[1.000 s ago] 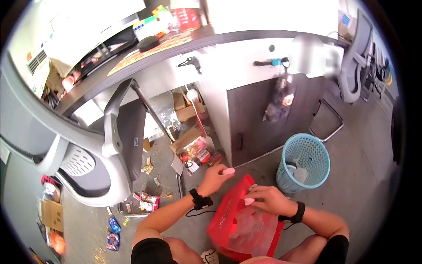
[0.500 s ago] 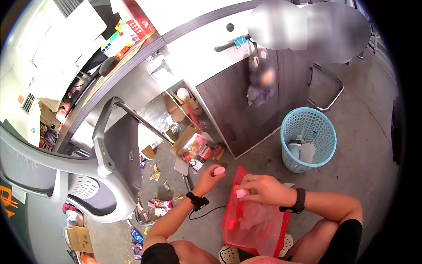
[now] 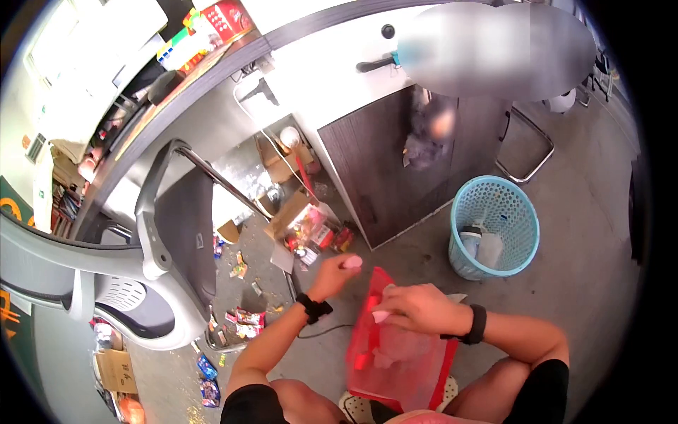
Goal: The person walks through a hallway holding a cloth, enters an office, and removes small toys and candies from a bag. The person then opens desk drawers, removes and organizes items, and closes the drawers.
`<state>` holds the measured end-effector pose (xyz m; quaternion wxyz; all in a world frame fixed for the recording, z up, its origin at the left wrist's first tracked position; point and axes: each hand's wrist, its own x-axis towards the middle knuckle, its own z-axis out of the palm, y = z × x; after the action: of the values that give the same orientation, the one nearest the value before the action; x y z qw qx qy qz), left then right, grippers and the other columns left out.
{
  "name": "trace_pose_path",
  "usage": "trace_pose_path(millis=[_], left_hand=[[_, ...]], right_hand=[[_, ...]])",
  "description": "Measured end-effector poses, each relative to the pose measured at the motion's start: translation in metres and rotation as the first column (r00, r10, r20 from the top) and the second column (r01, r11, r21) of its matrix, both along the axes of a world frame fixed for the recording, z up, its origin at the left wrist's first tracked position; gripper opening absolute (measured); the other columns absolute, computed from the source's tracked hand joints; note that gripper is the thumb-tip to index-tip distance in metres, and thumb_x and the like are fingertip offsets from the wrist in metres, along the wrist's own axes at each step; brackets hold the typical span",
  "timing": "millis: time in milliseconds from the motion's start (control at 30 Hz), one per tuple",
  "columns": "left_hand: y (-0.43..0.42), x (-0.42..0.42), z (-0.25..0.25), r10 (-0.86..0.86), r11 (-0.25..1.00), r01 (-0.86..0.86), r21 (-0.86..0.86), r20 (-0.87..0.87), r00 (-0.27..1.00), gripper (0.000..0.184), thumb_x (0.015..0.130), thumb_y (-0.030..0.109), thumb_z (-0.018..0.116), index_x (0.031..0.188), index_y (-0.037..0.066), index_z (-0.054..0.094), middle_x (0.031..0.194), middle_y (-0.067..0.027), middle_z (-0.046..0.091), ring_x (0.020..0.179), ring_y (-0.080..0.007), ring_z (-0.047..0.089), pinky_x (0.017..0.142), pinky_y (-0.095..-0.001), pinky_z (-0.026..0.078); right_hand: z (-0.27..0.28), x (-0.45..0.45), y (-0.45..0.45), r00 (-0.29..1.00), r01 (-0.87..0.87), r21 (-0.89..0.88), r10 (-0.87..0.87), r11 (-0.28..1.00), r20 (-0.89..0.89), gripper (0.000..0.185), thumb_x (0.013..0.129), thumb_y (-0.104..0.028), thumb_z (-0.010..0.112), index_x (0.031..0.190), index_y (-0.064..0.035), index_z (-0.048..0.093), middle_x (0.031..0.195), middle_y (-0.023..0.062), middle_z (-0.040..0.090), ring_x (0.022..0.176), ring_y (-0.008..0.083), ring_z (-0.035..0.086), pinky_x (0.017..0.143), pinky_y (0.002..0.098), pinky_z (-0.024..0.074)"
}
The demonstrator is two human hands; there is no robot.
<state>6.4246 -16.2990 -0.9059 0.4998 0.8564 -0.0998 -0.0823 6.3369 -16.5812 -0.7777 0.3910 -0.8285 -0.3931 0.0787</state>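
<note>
My left hand (image 3: pixel 333 275) is closed on a small pink rounded piece (image 3: pixel 352 262), held just left of the red bin's upper edge. My right hand (image 3: pixel 427 307) pinches a second pale pink piece (image 3: pixel 381 316) above that bin. What kind of things the pieces are, I cannot make out. The red see-through plastic bin (image 3: pixel 385 394) lies between my feet and knees. Inside it, a crumpled clear plastic bag (image 3: pixel 404 351) shows, partly covered by my right hand.
A blue perforated basket (image 3: pixel 460 263) holding a bottle stands to the right. An open cardboard box (image 3: pixel 288 212) of packets sits beside the dark cabinet (image 3: pixel 367 169). Left are a grey office chair (image 3: pixel 180 311) and snack wrappers (image 3: pixel 247 323) scattered on the floor.
The view has shifted slightly. My right hand has moved a little left over the bin, and its pink piece is tilted differently. Both hands keep their pieces.
</note>
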Motion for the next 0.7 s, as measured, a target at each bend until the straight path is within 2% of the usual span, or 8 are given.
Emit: trace_pose_path(millis=[67,267,300,333,433,500,633,700], left_hand=[[-0.009,0.011,0.02,-0.01,1.0,0.01,0.015,0.026,1.0,0.034,0.086,0.017,0.081,0.116,0.002,0.073,0.1,-0.0088,0.075,0.089,-0.0116,0.067,0.079,-0.0292,0.054],[-0.04,0.0,0.118,0.095,0.984,-0.081,-0.155,0.08,0.992,0.034,0.087,0.014,0.081,0.117,0.002,0.073,0.102,-0.0097,0.076,0.09,-0.0135,0.069,0.081,-0.0286,0.054],[-0.041,-0.009,0.131,0.098,0.975,-0.083,-0.206,0.065,0.993,0.035,0.087,0.015,0.082,0.118,0.001,0.073,0.103,-0.0096,0.076,0.092,-0.013,0.069,0.081,-0.0281,0.054],[-0.041,-0.02,0.138,0.128,0.984,-0.107,-0.143,0.144,0.981,0.034,0.088,0.013,0.081,0.119,0.001,0.072,0.104,-0.0096,0.076,0.091,-0.0125,0.069,0.08,-0.0279,0.054],[-0.04,-0.055,0.174,0.248,0.937,-0.237,-0.255,0.011,0.969,0.032,0.088,0.013,0.081,0.117,0.001,0.073,0.102,-0.0107,0.077,0.089,-0.0118,0.069,0.079,-0.0277,0.055],[-0.039,-0.077,0.222,0.277,0.926,-0.274,-0.26,-0.024,0.961,0.03,0.089,0.014,0.08,0.115,0.001,0.074,0.101,-0.0105,0.077,0.088,-0.0113,0.069,0.077,-0.0274,0.055],[-0.037,-0.128,0.288,0.323,0.922,-0.341,-0.183,-0.124,0.938,0.027,0.09,0.013,0.079,0.113,0.0,0.074,0.098,-0.0087,0.076,0.086,-0.0105,0.068,0.076,-0.0267,0.054],[-0.045,-0.152,0.319,0.356,0.861,-0.419,-0.287,-0.247,0.901,0.026,0.092,0.014,0.078,0.114,0.001,0.074,0.087,-0.0035,0.074,0.074,-0.0084,0.065,0.064,-0.0251,0.052]], right_hand=[[0.015,0.01,-0.002,0.996,-0.041,-0.124,0.03,0.991,-0.089,0.03,0.086,-0.022,0.075,0.112,-0.0096,0.072,0.102,0.0078,0.068,0.088,0.0333,0.067,0.075,0.0432,0.054],[0.077,0.03,-0.007,0.927,-0.105,-0.04,0.084,0.994,-0.366,0.031,0.085,-0.03,0.076,0.104,-0.0055,0.074,0.098,0.0139,0.068,0.09,0.0358,0.067,0.079,0.0436,0.0532],[0.089,0.027,-0.011,0.929,-0.073,-0.061,0.046,0.995,-0.366,0.031,0.084,-0.03,0.076,0.104,-0.0055,0.074,0.097,0.0138,0.068,0.09,0.0357,0.067,0.078,0.0435,0.0531],[0.098,0.024,-0.017,0.932,-0.041,-0.086,0.007,0.995,-0.362,0.031,0.084,-0.03,0.076,0.103,-0.0055,0.074,0.097,0.0137,0.068,0.09,0.0356,0.067,0.078,0.0435,0.053],[0.141,0.009,-0.033,0.9,0.113,-0.156,-0.167,0.981,-0.402,0.029,0.083,-0.025,0.077,0.103,-0.0041,0.074,0.094,0.0147,0.068,0.084,0.0348,0.066,0.075,0.0412,0.0526],[0.165,-0.006,-0.04,0.888,0.234,-0.092,-0.252,0.968,-0.385,0.028,0.083,-0.023,0.078,0.102,-0.0026,0.074,0.091,0.0151,0.067,0.08,0.0336,0.065,0.073,0.0399,0.0525],[0.201,-0.041,-0.058,0.818,0.378,-0.191,-0.423,0.906,-0.39,0.027,0.082,-0.019,0.079,0.101,0.0002,0.073,0.088,0.0153,0.067,0.078,0.0315,0.065,0.072,0.0384,0.0519],[0.22,-0.061,-0.061,0.769,0.431,-0.224,-0.486,0.874,-0.416,0.027,0.082,-0.018,0.079,0.101,0.0008,0.073,0.088,0.0151,0.067,0.078,0.0308,0.065,0.071,0.0382,0.0518]])
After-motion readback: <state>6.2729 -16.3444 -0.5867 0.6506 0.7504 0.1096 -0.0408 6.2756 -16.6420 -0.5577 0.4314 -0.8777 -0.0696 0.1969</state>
